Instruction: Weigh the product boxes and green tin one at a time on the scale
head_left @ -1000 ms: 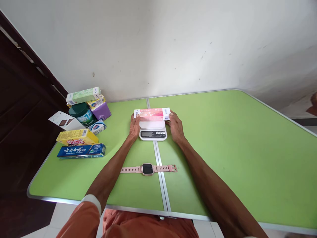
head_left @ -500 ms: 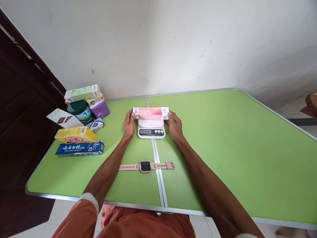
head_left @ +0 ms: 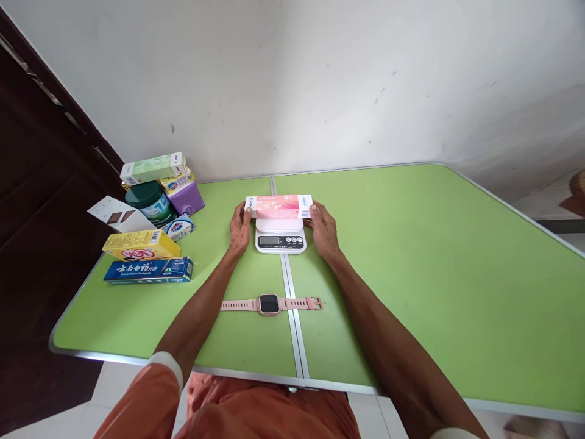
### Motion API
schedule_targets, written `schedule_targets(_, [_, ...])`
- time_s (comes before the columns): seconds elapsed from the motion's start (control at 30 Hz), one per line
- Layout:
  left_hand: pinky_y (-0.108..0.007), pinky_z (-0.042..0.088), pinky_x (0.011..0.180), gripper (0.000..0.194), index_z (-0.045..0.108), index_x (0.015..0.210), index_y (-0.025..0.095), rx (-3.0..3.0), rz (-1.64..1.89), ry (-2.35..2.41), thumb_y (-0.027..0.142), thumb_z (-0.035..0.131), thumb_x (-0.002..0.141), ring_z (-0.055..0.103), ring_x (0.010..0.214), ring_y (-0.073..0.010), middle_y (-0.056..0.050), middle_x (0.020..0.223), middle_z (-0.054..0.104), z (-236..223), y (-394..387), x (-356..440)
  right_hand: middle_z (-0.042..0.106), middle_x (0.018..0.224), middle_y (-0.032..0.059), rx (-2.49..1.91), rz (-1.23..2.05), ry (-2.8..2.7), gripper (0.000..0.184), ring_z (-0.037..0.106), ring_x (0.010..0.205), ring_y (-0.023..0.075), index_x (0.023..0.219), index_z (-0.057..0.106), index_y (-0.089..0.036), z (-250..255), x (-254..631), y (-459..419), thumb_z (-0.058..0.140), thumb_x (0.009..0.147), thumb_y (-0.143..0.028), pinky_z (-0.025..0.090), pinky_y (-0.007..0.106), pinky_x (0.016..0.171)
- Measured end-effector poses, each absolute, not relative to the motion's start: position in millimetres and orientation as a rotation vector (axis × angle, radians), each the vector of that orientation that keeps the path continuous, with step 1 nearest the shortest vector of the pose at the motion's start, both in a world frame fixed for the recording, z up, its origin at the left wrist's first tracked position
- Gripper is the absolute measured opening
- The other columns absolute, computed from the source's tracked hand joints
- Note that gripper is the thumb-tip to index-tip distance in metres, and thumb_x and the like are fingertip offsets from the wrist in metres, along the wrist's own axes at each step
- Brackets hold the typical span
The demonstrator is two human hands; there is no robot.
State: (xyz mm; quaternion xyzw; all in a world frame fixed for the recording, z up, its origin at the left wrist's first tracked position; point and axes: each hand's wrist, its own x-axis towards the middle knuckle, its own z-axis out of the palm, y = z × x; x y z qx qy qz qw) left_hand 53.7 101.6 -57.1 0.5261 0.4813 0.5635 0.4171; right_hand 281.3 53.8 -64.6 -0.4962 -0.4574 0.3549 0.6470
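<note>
A long pink and white toothpaste box (head_left: 278,207) lies crosswise over the white kitchen scale (head_left: 280,238), covering the rear of its platform. My left hand (head_left: 240,227) grips the box's left end, thumb on the front face. At the right end, my right hand (head_left: 324,230) holds it the same way. Whether the box rests on the platform or hovers just above it, I cannot tell. The scale's small display and buttons face me, but no reading can be made out. Nearer to me, a pink smartwatch (head_left: 269,304) lies flat with its strap spread out.
Packages crowd the green table's (head_left: 434,274) left side: a blue toothpaste box (head_left: 148,270), a yellow box (head_left: 141,245), a white box (head_left: 119,214), a dark green tub (head_left: 150,203), a purple box (head_left: 187,199) and a light green box (head_left: 154,169). A wall stands behind.
Both hands keep hold of the toothpaste box over the scale. Only a slight shift of the camera view shows.
</note>
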Motion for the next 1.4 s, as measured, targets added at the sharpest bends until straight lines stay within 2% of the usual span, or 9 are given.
schedule_targets(0.17, [-0.049,0.056,0.121,0.066,0.066,0.145,0.020,1.329,1.421,1.201,0.069,0.065,0.101,0.067,0.142,-0.0333,-0.018,0.153,0.071,-55.7,100.0,54.4,0.078,0.146,0.0131,-1.141,0.794,-1.036,0.084,0.075,0.131,0.0374,0.145,0.073,-0.025,-66.5,281.8,55.0,0.059,0.094,-0.090,0.064,0.057,0.113])
schedule_targets(0.3, [-0.047,0.058,0.119,0.064,0.065,0.148,0.023,1.276,1.397,1.235,0.069,0.061,0.104,0.066,0.145,-0.0328,-0.016,0.157,0.068,-50.5,97.8,54.9,0.076,0.150,0.0118,-1.139,0.786,-1.038,0.080,0.073,0.135,0.0362,0.147,0.072,-0.027,-68.3,282.3,55.4,0.058,0.096,-0.087,0.063,0.056,0.114])
schedule_targets(0.5, [-0.046,0.050,0.129,0.072,0.058,0.159,0.024,1.226,1.417,1.261,0.072,0.055,0.106,0.054,0.160,-0.0329,-0.014,0.171,0.057,-45.8,95.3,54.0,0.067,0.161,0.0125,-1.159,0.780,-0.967,0.081,0.068,0.143,0.0364,0.152,0.069,-0.027,-72.3,282.8,57.3,0.059,0.096,-0.085,0.062,0.058,0.116])
schedule_targets(0.7, [-0.047,0.048,0.131,0.080,0.054,0.165,0.026,1.199,1.419,1.258,0.079,0.049,0.105,0.049,0.164,-0.0325,-0.013,0.175,0.052,-45.4,94.4,55.4,0.068,0.161,0.0085,-1.160,0.779,-0.989,0.078,0.066,0.147,0.0358,0.151,0.069,-0.032,-73.4,284.3,57.5,0.055,0.097,-0.086,0.060,0.061,0.118])
schedule_targets(0.93, [-0.048,0.041,0.136,0.084,0.052,0.166,0.026,1.214,1.406,1.205,0.082,0.049,0.104,0.042,0.169,-0.0331,-0.012,0.179,0.047,-44.5,92.8,56.1,0.068,0.161,0.0121,-1.142,0.794,-0.955,0.084,0.066,0.145,0.0373,0.151,0.070,-0.028,-69.3,280.5,56.0,0.059,0.094,-0.088,0.059,0.060,0.119])
schedule_targets(1.0, [-0.047,0.036,0.139,0.081,0.053,0.165,0.027,1.243,1.357,1.211,0.079,0.054,0.103,0.039,0.170,-0.0324,-0.011,0.180,0.046,-40.8,94.2,54.0,0.067,0.161,0.0121,-1.146,0.798,-0.956,0.086,0.065,0.146,0.0379,0.153,0.068,-0.028,-69.1,280.3,56.8,0.060,0.093,-0.089,0.057,0.061,0.121])
schedule_targets(1.1, [-0.050,0.035,0.139,0.083,0.055,0.163,0.027,1.324,1.239,1.212,0.072,0.073,0.095,0.041,0.169,-0.0346,-0.014,0.179,0.047,-30.2,99.7,46.3,0.064,0.164,0.0121,-1.184,0.777,-1.011,0.089,0.065,0.146,0.0378,0.158,0.064,-0.028,-67.7,282.7,59.0,0.066,0.091,-0.087,0.055,0.060,0.123])
schedule_targets(1.27, [-0.063,0.051,0.126,0.087,0.068,0.144,0.022,1.570,0.961,1.188,0.058,0.099,0.070,0.068,0.143,-0.0406,-0.020,0.154,0.071,-2.6,114.4,22.8,0.063,0.166,0.0118,-1.201,0.830,-1.126,0.089,0.069,0.138,0.0363,0.159,0.063,-0.030,-55.8,292.5,61.2,0.078,0.086,-0.078,0.060,0.055,0.117])
schedule_targets(1.4, [-0.063,0.054,0.122,0.076,0.077,0.120,0.025,1.736,0.870,1.204,0.058,0.104,0.058,0.074,0.130,-0.0394,-0.014,0.137,0.081,21.5,129.8,18.5,0.075,0.150,0.0107,-1.169,0.902,-1.177,0.074,0.074,0.128,0.0349,0.145,0.073,-0.030,-38.7,310.3,61.1,0.083,0.084,-0.071,0.064,0.054,0.109])
